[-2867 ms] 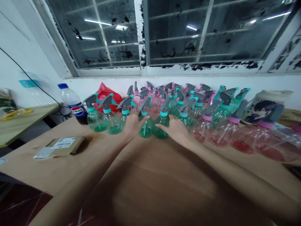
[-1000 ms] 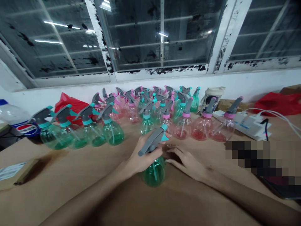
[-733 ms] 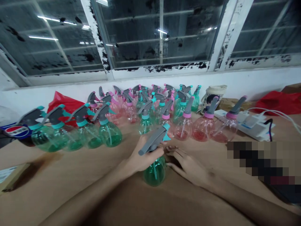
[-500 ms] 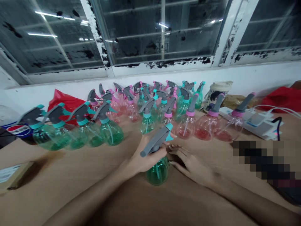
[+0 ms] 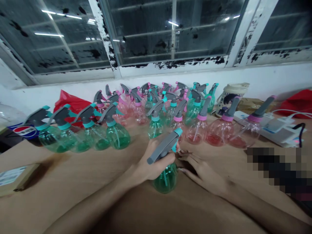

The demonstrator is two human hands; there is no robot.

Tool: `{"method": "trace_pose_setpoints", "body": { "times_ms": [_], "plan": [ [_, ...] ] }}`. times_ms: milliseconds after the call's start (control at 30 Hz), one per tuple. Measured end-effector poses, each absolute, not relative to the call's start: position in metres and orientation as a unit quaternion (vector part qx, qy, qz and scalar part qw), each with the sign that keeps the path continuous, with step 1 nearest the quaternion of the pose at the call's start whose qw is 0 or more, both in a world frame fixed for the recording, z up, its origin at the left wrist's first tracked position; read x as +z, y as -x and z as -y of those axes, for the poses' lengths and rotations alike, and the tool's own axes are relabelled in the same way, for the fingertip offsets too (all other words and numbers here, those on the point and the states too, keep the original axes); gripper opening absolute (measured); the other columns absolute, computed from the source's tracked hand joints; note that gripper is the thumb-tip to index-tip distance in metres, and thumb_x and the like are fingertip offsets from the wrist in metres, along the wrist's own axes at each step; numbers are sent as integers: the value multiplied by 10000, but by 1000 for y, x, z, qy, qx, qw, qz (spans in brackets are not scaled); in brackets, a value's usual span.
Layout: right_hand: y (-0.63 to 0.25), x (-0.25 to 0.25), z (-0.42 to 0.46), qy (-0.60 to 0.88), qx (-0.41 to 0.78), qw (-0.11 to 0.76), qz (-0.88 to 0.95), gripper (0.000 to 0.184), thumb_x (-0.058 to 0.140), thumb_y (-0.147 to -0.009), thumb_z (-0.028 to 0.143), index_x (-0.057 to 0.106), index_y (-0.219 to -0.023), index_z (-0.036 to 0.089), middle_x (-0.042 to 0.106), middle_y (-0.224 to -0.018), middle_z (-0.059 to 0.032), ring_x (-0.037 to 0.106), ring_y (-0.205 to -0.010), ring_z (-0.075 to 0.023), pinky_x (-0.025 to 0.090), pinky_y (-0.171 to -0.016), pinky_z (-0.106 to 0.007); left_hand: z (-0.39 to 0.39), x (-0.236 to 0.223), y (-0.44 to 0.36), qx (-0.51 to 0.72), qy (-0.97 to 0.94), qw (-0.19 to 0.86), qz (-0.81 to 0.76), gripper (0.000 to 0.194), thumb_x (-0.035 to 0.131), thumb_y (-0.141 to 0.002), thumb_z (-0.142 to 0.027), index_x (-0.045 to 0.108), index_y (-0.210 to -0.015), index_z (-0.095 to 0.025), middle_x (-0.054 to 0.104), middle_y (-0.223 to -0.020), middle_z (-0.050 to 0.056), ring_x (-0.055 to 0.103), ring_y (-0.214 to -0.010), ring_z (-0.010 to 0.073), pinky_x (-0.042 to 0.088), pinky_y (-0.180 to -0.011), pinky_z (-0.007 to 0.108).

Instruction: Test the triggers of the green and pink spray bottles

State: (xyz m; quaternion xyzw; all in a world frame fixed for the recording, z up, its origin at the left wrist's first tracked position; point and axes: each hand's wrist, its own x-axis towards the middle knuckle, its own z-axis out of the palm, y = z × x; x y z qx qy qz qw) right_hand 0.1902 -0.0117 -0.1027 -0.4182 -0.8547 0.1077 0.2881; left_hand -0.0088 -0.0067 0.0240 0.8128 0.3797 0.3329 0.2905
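My left hand (image 5: 156,161) is wrapped around the neck of a green plastic spray bottle (image 5: 166,179), whose grey trigger head (image 5: 164,146) has a teal tip. The bottle's base stands on the table, in front of the rows. My right hand (image 5: 202,172) lies just to the right, with its fingertips at the bottle's neck and nothing held. Beyond both hands stand several green spray bottles (image 5: 118,136) and several pink-collared spray bottles (image 5: 195,135) holding reddish liquid, packed in rows. The rear bottles partly hide one another.
Brown paper (image 5: 73,169) covers the table. Along the wall stand a Pepsi bottle (image 5: 25,130), a red plastic bag (image 5: 68,104), and a printed mug (image 5: 231,100). A white power strip (image 5: 280,132) with cables lies at right, beside another red bag (image 5: 296,102). A cardboard parcel (image 5: 17,178) lies at left.
Since the oldest frame, one green bottle has come forward from the row into my left hand. Over the latest frames, the hands stay put on it while the whole scene drifts slightly right.
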Motion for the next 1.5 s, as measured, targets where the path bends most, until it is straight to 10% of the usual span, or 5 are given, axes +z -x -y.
{"method": "trace_pose_setpoints", "body": {
  "times_ms": [1500],
  "plan": [
    [-195, -102, 9, 418, 146, 264, 857, 349, 464, -860, 328, 459, -1190, 216, 546, -1212, -79, 473, -1156, -213, 385, -980, -431, 4, 22, 9, 353, -823, 270, -354, 45, 455, -674, -164, 487, -678, -194, 474, -623, -34, 445, -555, 116, 390, -537, 251]
  ]
}}
